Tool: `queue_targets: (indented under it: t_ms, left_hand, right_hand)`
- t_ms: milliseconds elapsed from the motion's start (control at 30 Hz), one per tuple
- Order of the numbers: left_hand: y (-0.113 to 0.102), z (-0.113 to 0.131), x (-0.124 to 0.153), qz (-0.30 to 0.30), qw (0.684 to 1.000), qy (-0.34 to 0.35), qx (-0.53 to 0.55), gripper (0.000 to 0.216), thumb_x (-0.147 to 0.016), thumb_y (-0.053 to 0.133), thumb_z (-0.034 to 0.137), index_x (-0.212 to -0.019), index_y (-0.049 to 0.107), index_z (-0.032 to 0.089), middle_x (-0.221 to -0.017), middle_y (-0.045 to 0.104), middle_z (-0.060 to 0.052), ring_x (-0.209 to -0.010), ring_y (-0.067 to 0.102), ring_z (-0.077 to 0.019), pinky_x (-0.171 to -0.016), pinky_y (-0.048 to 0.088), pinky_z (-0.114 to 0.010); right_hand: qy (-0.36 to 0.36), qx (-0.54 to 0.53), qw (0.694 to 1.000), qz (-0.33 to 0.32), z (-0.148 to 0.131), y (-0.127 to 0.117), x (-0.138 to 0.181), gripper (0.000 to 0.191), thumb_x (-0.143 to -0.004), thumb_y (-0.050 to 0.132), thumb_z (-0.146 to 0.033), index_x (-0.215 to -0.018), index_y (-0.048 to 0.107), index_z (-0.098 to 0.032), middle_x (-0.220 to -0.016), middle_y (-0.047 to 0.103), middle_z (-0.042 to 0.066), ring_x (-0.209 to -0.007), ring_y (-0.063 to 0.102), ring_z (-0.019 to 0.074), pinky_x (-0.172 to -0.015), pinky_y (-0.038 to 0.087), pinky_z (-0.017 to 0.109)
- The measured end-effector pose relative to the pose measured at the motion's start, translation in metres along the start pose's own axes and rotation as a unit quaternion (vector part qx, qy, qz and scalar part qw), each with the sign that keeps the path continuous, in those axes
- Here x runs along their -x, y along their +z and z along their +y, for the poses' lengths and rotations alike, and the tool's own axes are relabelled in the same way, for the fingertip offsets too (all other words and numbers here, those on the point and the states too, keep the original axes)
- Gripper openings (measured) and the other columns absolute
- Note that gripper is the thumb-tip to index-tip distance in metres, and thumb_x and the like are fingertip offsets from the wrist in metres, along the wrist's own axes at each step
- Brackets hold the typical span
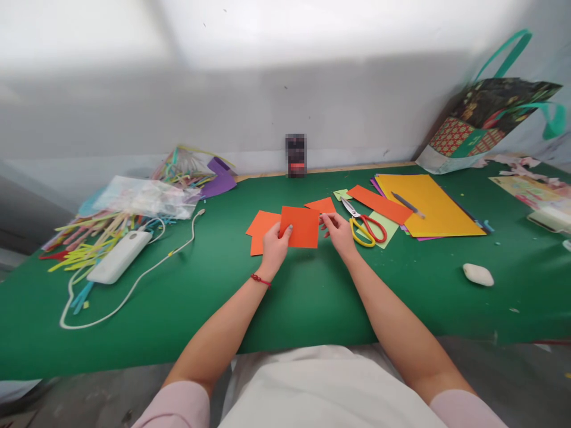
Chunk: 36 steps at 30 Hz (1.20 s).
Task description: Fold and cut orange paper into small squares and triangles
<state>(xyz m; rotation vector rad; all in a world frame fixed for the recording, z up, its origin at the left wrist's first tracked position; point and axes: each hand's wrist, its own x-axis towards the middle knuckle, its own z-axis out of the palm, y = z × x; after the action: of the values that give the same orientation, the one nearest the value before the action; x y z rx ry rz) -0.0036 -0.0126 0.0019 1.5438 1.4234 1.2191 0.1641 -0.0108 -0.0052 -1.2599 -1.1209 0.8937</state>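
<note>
An orange paper square (301,227) is held up over the green table (312,297) between both hands. My left hand (274,246) grips its left edge, thumb on top. My right hand (339,233) pinches its right edge with the fingertips. More orange paper pieces (261,229) lie flat beneath and behind it, one at the far side (321,205). Red and yellow scissors (363,226) rest just right of my right hand.
A stack of coloured sheets topped by yellow (430,205) with a pencil (408,204) lies at the right. A white power bank (119,255) with cable, coloured strips and a plastic bag (143,199) sit at the left. A white eraser-like lump (478,274) and a gift bag (486,122) are at the right.
</note>
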Motion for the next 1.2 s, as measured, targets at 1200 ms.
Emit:
queue_targets:
  t_ms: [1200]
  left_hand:
    - [0.003, -0.007, -0.003, -0.040, 0.985, -0.045, 0.163, 0.033, -0.070, 0.064, 0.043, -0.086, 0.066, 0.015, -0.086, 0.069, -0.007, -0.085, 0.063, -0.0229, -0.073, 0.050, -0.032]
  right_hand:
    - [0.043, -0.128, 0.990, -0.035, -0.004, 0.000, 0.001, 0.038, -0.062, 0.067, -0.056, -0.061, 0.058, -0.019, -0.059, 0.053, -0.002, -0.056, 0.049, 0.0111, -0.043, 0.038, 0.022]
